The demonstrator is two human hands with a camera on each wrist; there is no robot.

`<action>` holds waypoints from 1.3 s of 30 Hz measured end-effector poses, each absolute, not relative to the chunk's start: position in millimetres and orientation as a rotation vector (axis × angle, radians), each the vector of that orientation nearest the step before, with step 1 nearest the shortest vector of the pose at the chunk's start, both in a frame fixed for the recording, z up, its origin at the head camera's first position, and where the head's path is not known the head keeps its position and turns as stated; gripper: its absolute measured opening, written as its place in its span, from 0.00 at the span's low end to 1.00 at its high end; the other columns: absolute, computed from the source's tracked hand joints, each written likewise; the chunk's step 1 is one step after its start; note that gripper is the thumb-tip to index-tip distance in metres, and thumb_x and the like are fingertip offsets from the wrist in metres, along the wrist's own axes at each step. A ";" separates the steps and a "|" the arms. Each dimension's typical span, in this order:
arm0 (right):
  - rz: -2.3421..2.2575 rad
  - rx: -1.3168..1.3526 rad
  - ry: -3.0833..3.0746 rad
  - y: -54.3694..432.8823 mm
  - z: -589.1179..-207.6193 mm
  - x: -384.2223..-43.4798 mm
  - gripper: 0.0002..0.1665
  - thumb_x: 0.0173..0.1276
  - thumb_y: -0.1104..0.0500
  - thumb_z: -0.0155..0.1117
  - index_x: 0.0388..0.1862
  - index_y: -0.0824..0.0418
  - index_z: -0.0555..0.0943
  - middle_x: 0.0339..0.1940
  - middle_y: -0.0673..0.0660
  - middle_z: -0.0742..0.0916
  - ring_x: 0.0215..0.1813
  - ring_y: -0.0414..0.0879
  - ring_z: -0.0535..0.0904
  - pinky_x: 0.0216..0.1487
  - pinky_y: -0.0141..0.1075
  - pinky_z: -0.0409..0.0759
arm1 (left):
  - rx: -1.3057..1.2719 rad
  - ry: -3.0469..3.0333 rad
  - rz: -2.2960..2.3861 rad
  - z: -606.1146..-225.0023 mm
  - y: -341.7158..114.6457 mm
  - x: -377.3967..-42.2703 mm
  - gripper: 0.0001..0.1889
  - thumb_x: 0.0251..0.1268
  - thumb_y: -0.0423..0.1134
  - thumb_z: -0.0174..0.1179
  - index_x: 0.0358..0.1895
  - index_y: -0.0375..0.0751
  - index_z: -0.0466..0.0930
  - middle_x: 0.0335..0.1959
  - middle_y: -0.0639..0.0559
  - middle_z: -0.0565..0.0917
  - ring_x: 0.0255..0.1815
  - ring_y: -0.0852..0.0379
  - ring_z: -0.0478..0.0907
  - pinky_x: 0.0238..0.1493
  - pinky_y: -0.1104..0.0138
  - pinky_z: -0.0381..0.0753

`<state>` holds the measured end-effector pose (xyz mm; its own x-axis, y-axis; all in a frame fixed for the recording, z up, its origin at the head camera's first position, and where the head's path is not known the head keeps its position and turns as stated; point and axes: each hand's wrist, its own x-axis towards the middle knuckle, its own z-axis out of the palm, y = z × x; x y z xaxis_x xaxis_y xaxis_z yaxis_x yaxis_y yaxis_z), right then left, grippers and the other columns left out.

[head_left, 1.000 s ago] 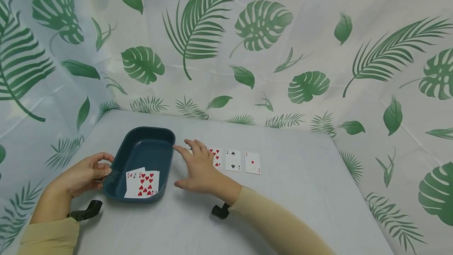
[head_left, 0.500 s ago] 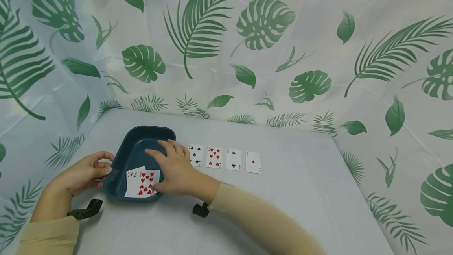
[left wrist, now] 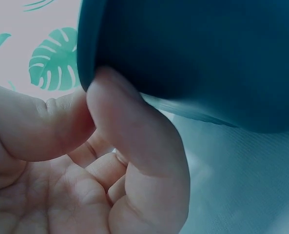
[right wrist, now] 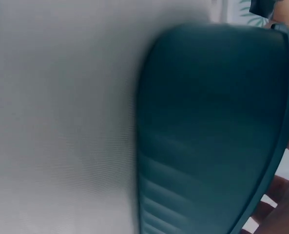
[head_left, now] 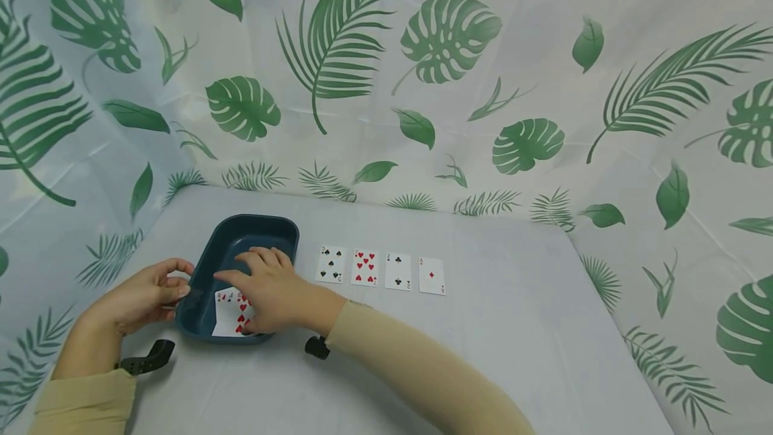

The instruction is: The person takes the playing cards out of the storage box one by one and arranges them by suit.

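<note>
A dark blue tray (head_left: 266, 216) stands tilted in perspective at the left of the table. My left hand (head_left: 147, 294) pinches its left rim; in the left wrist view that hand's finger and thumb (left wrist: 110, 97) meet at the tray wall (left wrist: 222, 58). Over the tray's near right part reaches my right hand (head_left: 280, 294), fingers spread and slightly bent. Under it lie overlapping playing cards (head_left: 227, 317), partly covered by the hand; a ten of hearts is on top. Whether the right thumb touches them is unclear. The right wrist view shows the tray's outer wall (right wrist: 207, 122).
Right of the tray a row of face-up cards lies on the white cloth: five of spades (head_left: 331, 264), seven of hearts (head_left: 365, 268), two of clubs (head_left: 398, 272) and ace of diamonds (head_left: 431, 276). A leaf-patterned curtain (head_left: 362, 32) rises behind the table.
My right hand has moved left, from between the row of cards and the tray to over the cards inside it. The five of spades is now uncovered. My left hand has stayed put.
</note>
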<state>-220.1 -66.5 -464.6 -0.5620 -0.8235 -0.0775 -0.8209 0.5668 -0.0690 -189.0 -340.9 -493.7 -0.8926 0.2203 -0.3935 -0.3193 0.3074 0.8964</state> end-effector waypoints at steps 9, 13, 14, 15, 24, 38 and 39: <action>0.046 -1.402 2.623 -80.7 -472.1 -223.0 0.54 0.67 0.32 0.74 0.86 0.28 0.56 0.81 0.43 0.67 0.84 0.44 0.55 0.81 0.48 0.60 | -0.047 2.109 1.634 -494.6 -342.7 -188.0 0.13 0.85 0.29 0.49 0.64 0.34 0.60 0.32 0.56 0.78 0.28 0.61 0.77 0.33 0.65 0.83; 0.081 -1.396 2.617 -84.2 -474.1 -222.4 0.53 0.68 0.32 0.73 0.86 0.27 0.56 0.79 0.41 0.68 0.82 0.42 0.58 0.75 0.43 0.63 | -0.045 2.108 1.635 -495.6 -343.0 -188.7 0.13 0.85 0.29 0.48 0.64 0.34 0.60 0.32 0.56 0.78 0.28 0.61 0.77 0.33 0.65 0.83; 0.087 -1.395 2.616 -84.9 -474.3 -222.4 0.53 0.68 0.32 0.74 0.86 0.27 0.57 0.79 0.41 0.69 0.81 0.42 0.58 0.73 0.42 0.64 | -0.048 2.108 1.633 -495.4 -342.8 -189.0 0.13 0.85 0.29 0.48 0.64 0.34 0.60 0.32 0.56 0.78 0.28 0.61 0.78 0.33 0.65 0.83; 0.094 -1.388 2.615 -85.6 -474.5 -222.4 0.53 0.68 0.32 0.74 0.85 0.27 0.57 0.78 0.40 0.69 0.81 0.41 0.59 0.72 0.41 0.64 | -0.046 2.107 1.635 -495.3 -342.7 -189.0 0.13 0.85 0.29 0.48 0.64 0.34 0.60 0.32 0.56 0.78 0.28 0.61 0.78 0.33 0.65 0.83; 0.176 -1.314 2.635 -92.5 -479.5 -222.5 0.54 0.67 0.29 0.73 0.86 0.26 0.55 0.73 0.40 0.72 0.73 0.40 0.63 0.65 0.40 0.66 | -0.046 2.116 1.632 -495.7 -342.9 -188.3 0.13 0.85 0.29 0.48 0.64 0.34 0.61 0.32 0.55 0.79 0.28 0.61 0.78 0.33 0.65 0.83; 0.231 -1.193 2.664 -101.9 -485.4 -221.7 0.48 0.69 0.36 0.73 0.83 0.25 0.60 0.65 0.41 0.75 0.63 0.40 0.64 0.56 0.40 0.65 | -0.040 2.113 1.640 -496.2 -342.1 -188.3 0.13 0.85 0.28 0.47 0.64 0.33 0.60 0.33 0.55 0.81 0.28 0.60 0.78 0.32 0.65 0.82; 0.231 -1.188 2.666 -102.5 -485.9 -221.4 0.48 0.69 0.36 0.73 0.83 0.25 0.61 0.65 0.41 0.75 0.63 0.40 0.64 0.56 0.40 0.65 | -0.039 2.113 1.641 -496.0 -342.1 -188.1 0.13 0.85 0.28 0.47 0.64 0.33 0.60 0.33 0.54 0.81 0.28 0.60 0.78 0.32 0.65 0.82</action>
